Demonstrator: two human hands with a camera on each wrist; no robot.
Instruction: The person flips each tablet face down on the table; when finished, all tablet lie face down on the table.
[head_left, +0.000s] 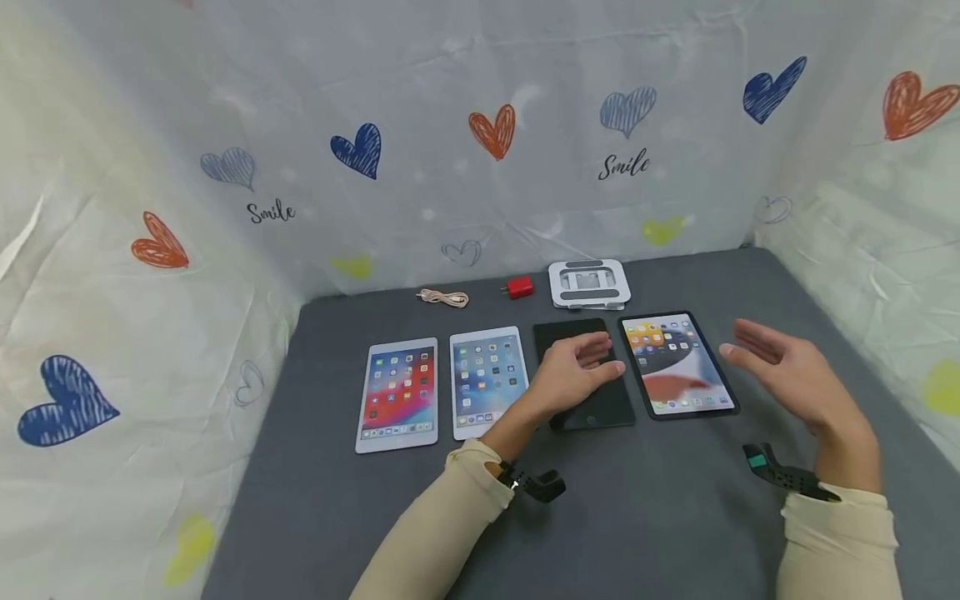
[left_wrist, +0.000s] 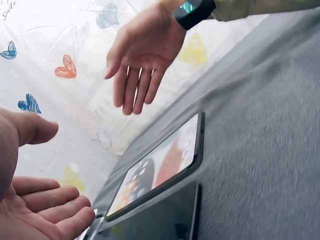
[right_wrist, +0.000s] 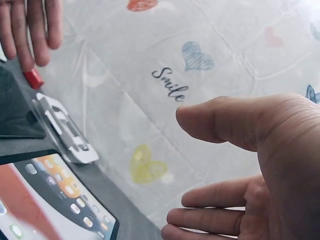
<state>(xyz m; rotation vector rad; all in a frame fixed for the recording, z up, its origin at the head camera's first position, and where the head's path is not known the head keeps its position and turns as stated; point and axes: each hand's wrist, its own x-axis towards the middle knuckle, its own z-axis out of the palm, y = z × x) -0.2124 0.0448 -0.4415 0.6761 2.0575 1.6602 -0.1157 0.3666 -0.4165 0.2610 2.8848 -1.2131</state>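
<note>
Cream sleeves (head_left: 435, 533) lie closest to my head camera, with black straps (head_left: 536, 483) at the wrists. From my end I see the left hand (head_left: 573, 371) hovering above the black tablet (head_left: 600, 410), fingers loosely extended, thumb apart from them. Farther right, the right hand (head_left: 798, 383) hangs in the air just beside the lit tablet (head_left: 678, 362), its thumb and fingers likewise apart, palm facing inward. Both tablets lie flat, side by side, on the grey tabletop (head_left: 645, 517); the black one's screen is dark, the other shows app icons. To their left I make out two white tablets (head_left: 399, 392), screens glowing. Behind the row sit a cable (head_left: 444, 297), a red plug (head_left: 519, 287) and a stand (head_left: 588, 294), before a heart-printed sheet (head_left: 420, 83).
</note>
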